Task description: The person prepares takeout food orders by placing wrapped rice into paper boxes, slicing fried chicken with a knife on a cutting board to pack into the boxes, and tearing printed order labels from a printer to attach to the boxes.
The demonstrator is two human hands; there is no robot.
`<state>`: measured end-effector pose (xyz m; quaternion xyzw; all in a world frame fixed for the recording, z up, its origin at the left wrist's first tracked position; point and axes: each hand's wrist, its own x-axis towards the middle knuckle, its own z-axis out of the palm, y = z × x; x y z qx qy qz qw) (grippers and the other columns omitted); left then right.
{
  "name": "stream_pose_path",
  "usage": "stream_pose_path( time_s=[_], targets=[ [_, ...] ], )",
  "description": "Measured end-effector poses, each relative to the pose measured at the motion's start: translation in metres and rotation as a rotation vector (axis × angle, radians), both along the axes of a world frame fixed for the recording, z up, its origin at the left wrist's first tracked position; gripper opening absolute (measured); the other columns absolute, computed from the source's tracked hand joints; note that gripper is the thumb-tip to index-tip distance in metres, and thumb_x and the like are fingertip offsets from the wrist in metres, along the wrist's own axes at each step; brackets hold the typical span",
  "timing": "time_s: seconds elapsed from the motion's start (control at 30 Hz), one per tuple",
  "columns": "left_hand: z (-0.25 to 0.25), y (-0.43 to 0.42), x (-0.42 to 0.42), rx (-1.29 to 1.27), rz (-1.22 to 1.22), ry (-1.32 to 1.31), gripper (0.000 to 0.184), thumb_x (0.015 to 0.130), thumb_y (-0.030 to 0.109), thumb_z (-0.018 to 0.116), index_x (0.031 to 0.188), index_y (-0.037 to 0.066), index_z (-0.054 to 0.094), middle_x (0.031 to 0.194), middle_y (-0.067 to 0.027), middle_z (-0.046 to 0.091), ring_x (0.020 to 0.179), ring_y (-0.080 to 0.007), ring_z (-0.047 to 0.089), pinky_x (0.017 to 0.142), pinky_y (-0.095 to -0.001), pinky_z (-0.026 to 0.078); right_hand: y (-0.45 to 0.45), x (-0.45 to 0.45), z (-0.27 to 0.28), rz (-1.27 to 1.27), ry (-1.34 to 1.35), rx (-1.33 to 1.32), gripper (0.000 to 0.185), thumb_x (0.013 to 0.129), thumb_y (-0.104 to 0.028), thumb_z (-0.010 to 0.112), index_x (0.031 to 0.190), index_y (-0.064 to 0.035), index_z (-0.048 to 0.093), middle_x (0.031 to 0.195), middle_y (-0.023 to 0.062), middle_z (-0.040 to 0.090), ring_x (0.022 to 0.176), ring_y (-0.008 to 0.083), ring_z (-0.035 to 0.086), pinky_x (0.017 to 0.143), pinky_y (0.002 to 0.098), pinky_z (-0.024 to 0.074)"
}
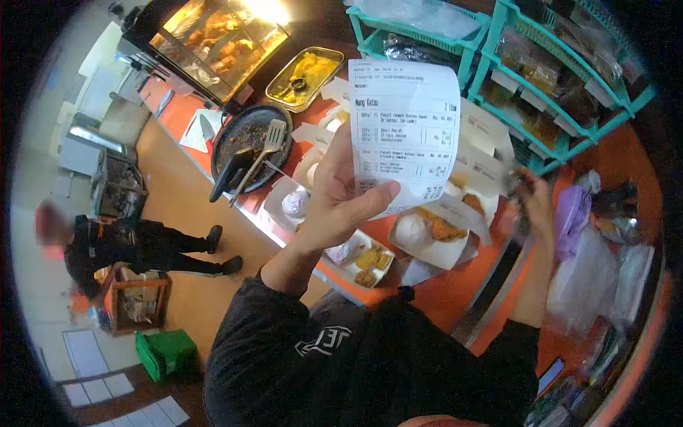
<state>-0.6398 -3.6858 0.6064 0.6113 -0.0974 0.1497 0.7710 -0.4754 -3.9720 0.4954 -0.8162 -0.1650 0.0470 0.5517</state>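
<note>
My left hand (341, 203) pinches a long printed receipt (405, 128), thumb across its lower part, held up over the counter. Behind and below the paper stand several open paper food boxes. One box (455, 265) holds a ball of rice (410, 231) and fried chicken (446, 228). Another carton, nearer my body, has golden fried pieces (370, 267) and a wrapped round bundle. My right hand (535, 206) is at the right of the boxes, smeared by motion, its fingers curled round a small dark thing that I cannot make out.
A black plate (249, 153) carries a slotted spatula (267, 146). Past it are a metal tray of yellow food (306, 75) and a lit glass food warmer (213, 39). Teal racks (491, 53) stand at the back right. Plastic bags (587, 277) lie rightward. Another person (135, 242) stands left.
</note>
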Motion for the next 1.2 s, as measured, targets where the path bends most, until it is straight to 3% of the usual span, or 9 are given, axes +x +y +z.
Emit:
stream_pose_path(
  time_s=[0.03,0.13,0.33,0.43,0.63,0.73,1.0,1.07,1.2],
  targets=[
    [0.001,0.005,-0.005,-0.002,-0.008,-0.031,0.062,0.07,-0.004,0.055,0.125,0.001,0.027,0.115,-0.0095,0.047,0.109,-0.0178,0.045,0.092,-0.0322,0.033,0.03,-0.039,0.02,0.196,0.261,0.001,0.032,0.074,-0.006,0.051,0.105,0.0014,0.054,0.082,0.0047,0.058,0.063,0.0107,0.055,0.057,0.0245,0.0447],
    [0.009,0.024,-0.02,-0.005,-0.019,-0.046,0.062,0.07,-0.005,0.054,0.125,0.0,0.027,0.114,-0.0101,0.048,0.108,-0.0177,0.045,0.092,-0.0321,0.034,0.126,-0.134,0.008,0.707,0.072,-0.167,0.039,0.069,-0.014,0.059,0.107,-0.0084,0.052,0.092,0.0125,0.059,0.086,0.0274,0.058,0.073,0.0404,0.0464],
    [0.014,0.071,-0.053,-0.022,0.001,-0.05,0.064,0.069,-0.004,0.054,0.126,-0.001,0.026,0.117,-0.0101,0.046,0.11,-0.0177,0.044,0.092,-0.0315,0.033,0.256,-0.216,-0.169,0.643,-0.77,-1.006,0.013,0.075,-0.015,0.049,0.079,-0.0049,0.055,0.071,0.0087,0.06,0.072,0.0226,0.062,0.053,0.036,0.046],
    [0.013,0.099,-0.066,-0.05,-0.015,-0.047,0.064,0.069,-0.005,0.054,0.126,0.0,0.026,0.119,-0.01,0.044,0.111,-0.0177,0.042,0.092,-0.0314,0.033,0.269,-0.209,-0.166,0.609,-0.649,-1.129,0.011,0.073,-0.016,0.052,0.071,-0.0071,0.058,0.073,0.0067,0.06,0.069,0.0228,0.061,0.054,0.034,0.0463],
    [0.004,0.162,-0.084,-0.015,0.28,-0.132,0.058,0.067,-0.008,0.055,0.121,0.0,0.034,0.113,-0.0097,0.048,0.106,-0.0182,0.047,0.088,-0.0311,0.037,0.281,-0.169,-0.139,0.646,-0.522,-0.902,0.019,0.071,-0.02,0.057,0.081,-0.0046,0.054,0.072,0.0106,0.055,0.064,0.0246,0.059,0.055,0.0396,0.0467],
    [-0.001,0.2,-0.102,-0.02,0.508,-0.101,0.057,0.066,-0.007,0.056,0.119,0.0,0.036,0.111,-0.0101,0.049,0.101,-0.0189,0.05,0.086,-0.0312,0.039,0.322,-0.176,-0.035,0.572,-0.475,-0.51,0.024,0.071,-0.019,0.056,0.085,-0.0023,0.047,0.078,0.0149,0.05,0.071,0.0284,0.057,0.055,0.0422,0.0461],
    [-0.017,0.217,-0.109,-0.005,0.636,-0.041,0.063,0.063,-0.005,0.058,0.121,0.0,0.034,0.114,-0.0118,0.048,0.105,-0.0221,0.046,0.091,-0.033,0.034,0.436,-0.173,-0.159,0.36,-1.151,-0.698,0.026,0.069,-0.02,0.057,0.091,-0.0075,0.052,0.092,0.0153,0.051,0.074,0.0246,0.053,0.062,0.04,0.045],
    [-0.024,0.213,-0.101,-0.041,0.608,-0.026,0.067,0.062,-0.004,0.059,0.123,-0.001,0.033,0.114,-0.0118,0.047,0.105,-0.0225,0.046,0.091,-0.0339,0.034,0.46,-0.149,-0.194,0.487,-0.753,-0.561,0.022,0.072,-0.022,0.055,0.089,-0.0079,0.056,0.09,0.0138,0.054,0.07,0.0248,0.053,0.062,0.0389,0.0448],
    [-0.033,0.198,-0.078,-0.136,0.442,0.035,0.067,0.063,-0.006,0.057,0.125,-0.001,0.032,0.113,-0.0119,0.047,0.103,-0.0217,0.047,0.088,-0.0336,0.036,0.454,-0.152,-0.174,0.616,-0.725,-0.656,0.022,0.071,-0.023,0.055,0.088,-0.009,0.057,0.087,0.0127,0.056,0.07,0.0236,0.054,0.062,0.0379,0.0446]
  ],
)
